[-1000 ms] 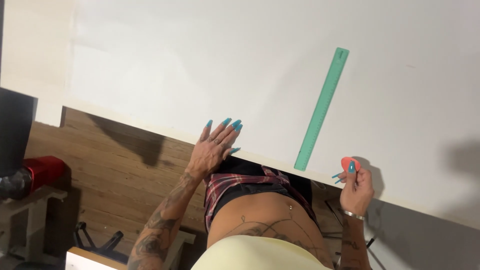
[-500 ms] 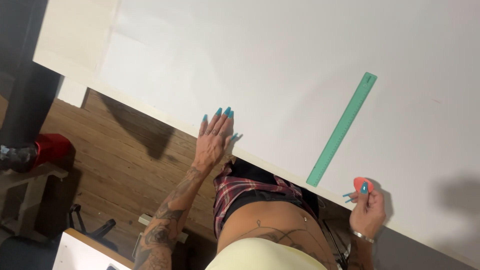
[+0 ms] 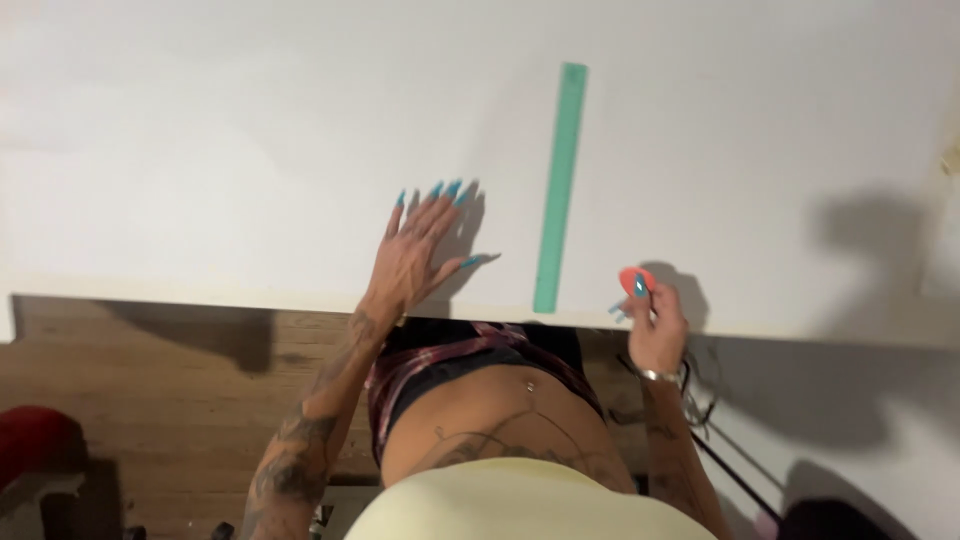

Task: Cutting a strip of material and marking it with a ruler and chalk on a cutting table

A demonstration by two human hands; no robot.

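Observation:
My left hand [image 3: 420,250] lies flat and open on the white board [image 3: 250,150], fingers spread, near its front edge. A long green ruler [image 3: 558,185] lies on the board just right of that hand, running from the front edge away from me. At the board's front edge, to the right of the ruler's near end, my right hand [image 3: 652,325] grips a small orange-red object [image 3: 636,281]. What that object is stays unclear.
The white board's front edge [image 3: 200,300] overhangs a wooden floor [image 3: 180,400]. A red object [image 3: 35,445] sits at the lower left. Dark cables [image 3: 710,440] trail on the floor at the lower right. A dark shadow falls on the board at the right.
The view has swung so the board's edge now runs level. My left hand slid further onto the board and spread flat. My right hand still holds the orange-red object by the ruler's near end.

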